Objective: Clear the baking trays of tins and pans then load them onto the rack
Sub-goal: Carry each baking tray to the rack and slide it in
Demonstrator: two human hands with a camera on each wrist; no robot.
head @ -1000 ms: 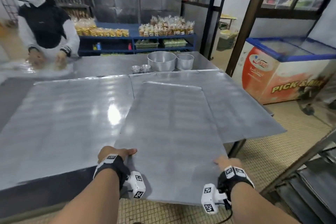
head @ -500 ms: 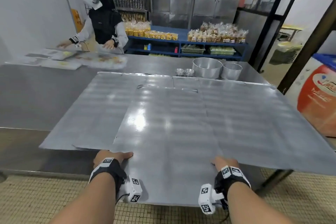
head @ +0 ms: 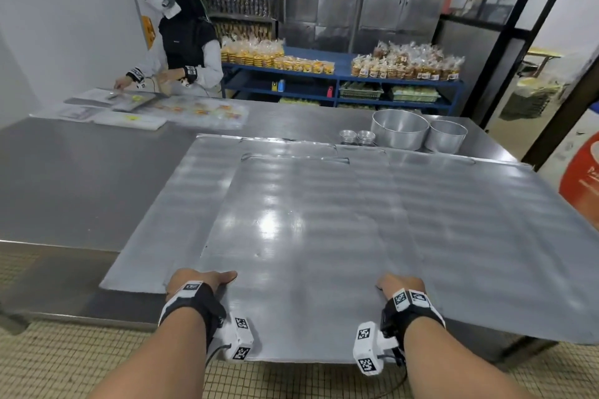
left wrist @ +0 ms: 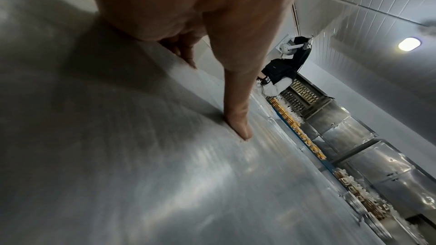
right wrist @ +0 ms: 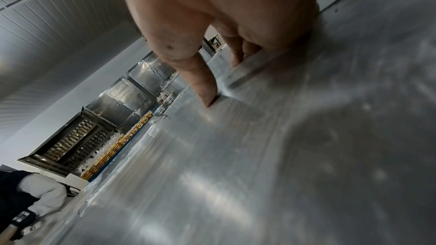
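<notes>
- The left hand (head: pixel 194 283) and right hand (head: pixel 400 285) each grasp the near edge of the top baking tray (head: pixel 291 236), thumbs pressed on its upper face.
- Under that grip lie two more trays (head: pixel 486 220), side by side on the bench (head: pixel 81 172).
- Beyond the grip stand two round pans (head: pixel 400 129) and small tins (head: pixel 356 137).
- Far left of it, another person (head: pixel 181 42) works.

Steel table (head: pixel 97 172) on tan small-tiled floor (head: pixel 64 363), blue shelving (head: pixel 340 81) behind it stacked with bagged goods, steel cabinets (head: pixel 356 3) above the shelving, white wall (head: pixel 64 10) left, oval ceiling lamp (left wrist: pixel 409 44).
</notes>
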